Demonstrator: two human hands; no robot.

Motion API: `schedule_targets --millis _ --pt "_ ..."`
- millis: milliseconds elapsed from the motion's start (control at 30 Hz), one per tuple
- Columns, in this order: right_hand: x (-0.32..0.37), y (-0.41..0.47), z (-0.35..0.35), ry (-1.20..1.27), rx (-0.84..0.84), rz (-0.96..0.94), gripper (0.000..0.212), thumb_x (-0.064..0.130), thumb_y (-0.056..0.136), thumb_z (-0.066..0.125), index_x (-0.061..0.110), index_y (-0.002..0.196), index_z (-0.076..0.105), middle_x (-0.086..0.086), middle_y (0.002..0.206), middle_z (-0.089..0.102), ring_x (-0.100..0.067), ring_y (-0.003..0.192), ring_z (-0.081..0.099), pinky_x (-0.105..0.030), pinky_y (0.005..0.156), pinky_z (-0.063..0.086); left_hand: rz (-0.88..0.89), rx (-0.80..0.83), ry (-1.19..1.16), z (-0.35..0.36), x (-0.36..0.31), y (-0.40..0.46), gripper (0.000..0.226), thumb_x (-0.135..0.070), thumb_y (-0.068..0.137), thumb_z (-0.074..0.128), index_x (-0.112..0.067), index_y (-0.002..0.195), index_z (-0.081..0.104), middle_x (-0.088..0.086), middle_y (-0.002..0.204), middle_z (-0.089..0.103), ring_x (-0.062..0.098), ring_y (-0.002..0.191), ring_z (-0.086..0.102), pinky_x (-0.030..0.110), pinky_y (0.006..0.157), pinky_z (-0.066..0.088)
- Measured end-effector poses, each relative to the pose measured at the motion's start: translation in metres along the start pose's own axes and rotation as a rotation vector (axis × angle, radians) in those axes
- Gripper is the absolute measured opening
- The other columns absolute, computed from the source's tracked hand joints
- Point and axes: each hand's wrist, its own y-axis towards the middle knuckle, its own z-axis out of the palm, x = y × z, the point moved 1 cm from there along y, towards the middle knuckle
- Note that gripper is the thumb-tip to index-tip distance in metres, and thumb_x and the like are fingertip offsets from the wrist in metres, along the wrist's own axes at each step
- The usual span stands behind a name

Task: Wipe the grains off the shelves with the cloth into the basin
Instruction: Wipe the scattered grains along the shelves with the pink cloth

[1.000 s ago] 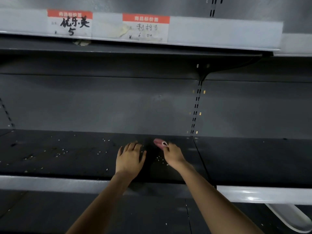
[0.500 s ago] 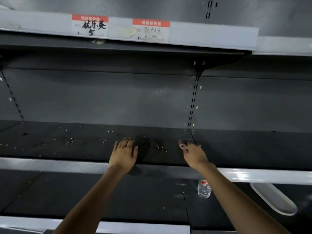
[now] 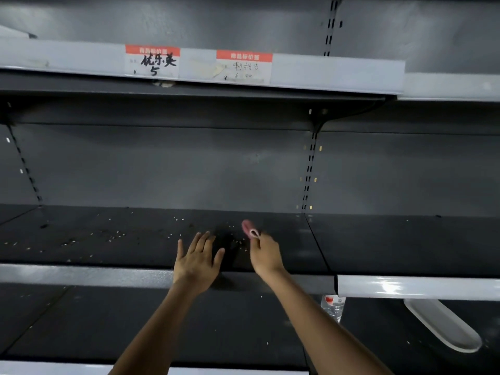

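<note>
**Herding the grains toward the cupped palm**

The right hand (image 3: 263, 255) pinches a small pink cloth (image 3: 248, 229), its fingers curled round the wad, which juts out past the fingertips low over the dark shelf (image 3: 108, 247). The left hand (image 3: 198, 259) lies flat and spread at the shelf's front edge, holding nothing. Between them sits a small cluster of grains (image 3: 239, 242); more are scattered well to the left. The white basin (image 3: 443, 324) rests on the shelf below, far right, well apart from both hands. To do this well, I judge the cloth should press flat and sweep in short strokes toward the left palm, kept as a wall, so nothing spills over the lip before the basin is brought under.
</note>
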Motion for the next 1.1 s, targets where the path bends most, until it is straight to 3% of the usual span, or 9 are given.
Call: schedule_targets --millis 100,200,267,367,467,567,733,867,1100 --pt "-0.011 -0.003 -0.023 0.029 -0.105 -0.042 0.031 0.015 0.098 0.038 0.016 0.125 0.055 -0.004 0.106 0.067 -0.009 0.066 0.059 -0.023 0.061 0.050 -0.003 0.031 -0.011 -0.002 0.000 0.000 0.059 -0.047 0.098 0.010 -0.019 0.150 0.005 -0.006 0.159 0.000 0.011 0.144 -0.010 0.047 0.117 -0.007" --pt "-0.020 -0.007 -0.049 -0.024 -0.171 -0.046 0.026 0.012 0.097 0.040 0.008 0.118 0.054 -0.005 0.093 0.064 -0.019 0.067 0.057 -0.031 0.060 0.045 -0.013 0.041 -0.024 -0.003 -0.001 0.000 0.059 -0.048 0.099 0.010 -0.020 0.150 0.006 -0.007 0.159 0.001 0.011 0.145 -0.010 0.047 0.117 -0.007" --pt "-0.027 -0.009 -0.061 -0.077 -0.177 -0.021 0.024 0.012 0.096 0.040 0.005 0.116 0.052 -0.011 0.092 0.064 -0.027 0.075 0.061 -0.034 0.062 0.046 -0.016 0.033 -0.031 -0.002 -0.001 0.000 0.059 -0.048 0.098 0.010 -0.021 0.150 0.006 -0.008 0.158 0.002 0.011 0.145 -0.009 0.047 0.117 -0.007" --pt "-0.032 -0.013 -0.067 -0.169 -0.102 0.068 0.026 0.013 0.098 0.038 0.004 0.118 0.052 -0.017 0.105 0.063 -0.031 0.089 0.062 -0.031 0.070 0.045 0.003 0.029 -0.032 -0.002 0.000 0.000 0.059 -0.048 0.098 0.008 -0.021 0.150 0.005 -0.008 0.158 0.001 0.011 0.144 -0.010 0.047 0.117 -0.008" --pt "-0.028 -0.022 -0.052 -0.338 0.008 0.091 0.032 0.015 0.098 0.036 0.006 0.125 0.049 -0.016 0.122 0.055 -0.029 0.107 0.053 -0.034 0.091 0.044 0.020 0.026 -0.044 -0.002 0.002 0.000 0.059 -0.048 0.098 0.008 -0.021 0.150 0.004 -0.008 0.158 0.000 0.011 0.144 -0.011 0.047 0.117 -0.009" --pt "-0.015 -0.028 -0.024 -0.479 -0.018 0.091 0.038 0.022 0.098 0.037 0.004 0.130 0.045 -0.013 0.130 0.052 -0.027 0.120 0.049 -0.035 0.101 0.041 0.027 0.008 -0.068 -0.003 0.003 0.000 0.059 -0.048 0.098 0.008 -0.022 0.150 0.004 -0.007 0.158 -0.001 0.011 0.144 -0.011 0.049 0.115 -0.010" --pt "0.010 -0.024 0.026 -0.509 -0.069 0.180 0.048 0.022 0.097 0.035 -0.001 0.139 0.034 -0.017 0.143 0.040 -0.030 0.134 0.037 -0.039 0.111 0.032 0.069 0.007 -0.046 -0.004 0.019 0.004 0.058 -0.046 0.099 0.007 -0.022 0.150 0.001 -0.006 0.158 -0.004 0.012 0.144 -0.014 0.052 0.113 -0.014" --pt "0.036 -0.020 0.060 -0.469 -0.069 0.216 0.049 0.020 0.097 0.035 -0.002 0.140 0.032 -0.019 0.145 0.037 -0.030 0.135 0.034 -0.040 0.112 0.030 0.068 0.002 -0.018 -0.007 0.056 0.008 0.058 -0.046 0.099 0.008 -0.022 0.151 0.001 -0.006 0.158 -0.006 0.012 0.144 -0.015 0.052 0.114 -0.013" --pt "0.072 -0.024 0.086 -0.295 -0.083 0.089 0.032 0.017 0.098 0.037 0.003 0.123 0.051 -0.015 0.125 0.055 -0.029 0.117 0.052 -0.033 0.098 0.043 0.055 0.047 -0.118 -0.011 0.066 0.014 0.055 -0.042 0.100 0.008 -0.021 0.151 0.001 -0.007 0.158 -0.005 0.010 0.144 -0.013 0.053 0.115 -0.010"
